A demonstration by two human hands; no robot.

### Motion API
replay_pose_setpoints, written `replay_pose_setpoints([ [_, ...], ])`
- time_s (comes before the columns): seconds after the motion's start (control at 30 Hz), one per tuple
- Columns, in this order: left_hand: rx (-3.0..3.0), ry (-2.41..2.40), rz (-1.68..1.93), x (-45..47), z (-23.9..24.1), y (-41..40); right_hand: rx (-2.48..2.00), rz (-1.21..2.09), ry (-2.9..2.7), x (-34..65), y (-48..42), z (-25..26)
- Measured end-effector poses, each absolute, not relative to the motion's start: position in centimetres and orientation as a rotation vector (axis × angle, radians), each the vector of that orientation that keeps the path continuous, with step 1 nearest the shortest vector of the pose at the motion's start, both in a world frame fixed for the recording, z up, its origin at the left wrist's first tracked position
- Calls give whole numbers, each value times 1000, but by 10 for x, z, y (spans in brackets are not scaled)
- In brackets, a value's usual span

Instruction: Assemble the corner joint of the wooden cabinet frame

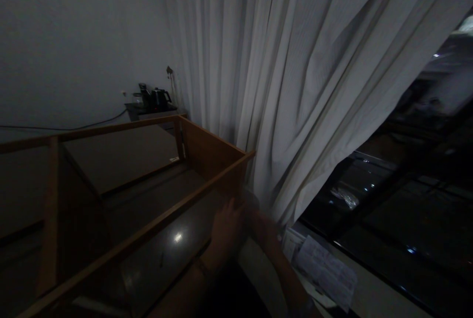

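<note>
The room is dim. My left hand reaches forward below the corner of a wooden open-frame piece of furniture, close to the hem of a long white curtain. My right hand is beside it, also at the curtain's lower edge. Both hands are dark and blurred, so their fingers cannot be made out, nor whether they hold the cloth.
A dark kettle stands on a small tray table by the far wall. A cable runs along the wall. White papers lie on the sill by the dark window at the right.
</note>
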State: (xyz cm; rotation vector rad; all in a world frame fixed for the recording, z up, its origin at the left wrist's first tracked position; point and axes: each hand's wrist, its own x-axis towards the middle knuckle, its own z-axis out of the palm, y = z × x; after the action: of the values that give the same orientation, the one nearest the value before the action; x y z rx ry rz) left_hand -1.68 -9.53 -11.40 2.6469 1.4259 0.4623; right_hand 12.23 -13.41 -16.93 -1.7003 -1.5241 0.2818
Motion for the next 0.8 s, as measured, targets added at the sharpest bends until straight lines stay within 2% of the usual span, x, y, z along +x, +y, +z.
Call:
replay_pose_setpoints([
  [0.23,2636,1429,478,-16,-113,-96,-1718,303,-1566,122,-134,-167],
  [0.5,2634,1460,477,-15,-113,-96,-1756,-373,-1875,141,-146,-160],
  [0.8,2625,1431,484,-15,-114,-95,-1644,-601,-1975,147,-141,-170],
])
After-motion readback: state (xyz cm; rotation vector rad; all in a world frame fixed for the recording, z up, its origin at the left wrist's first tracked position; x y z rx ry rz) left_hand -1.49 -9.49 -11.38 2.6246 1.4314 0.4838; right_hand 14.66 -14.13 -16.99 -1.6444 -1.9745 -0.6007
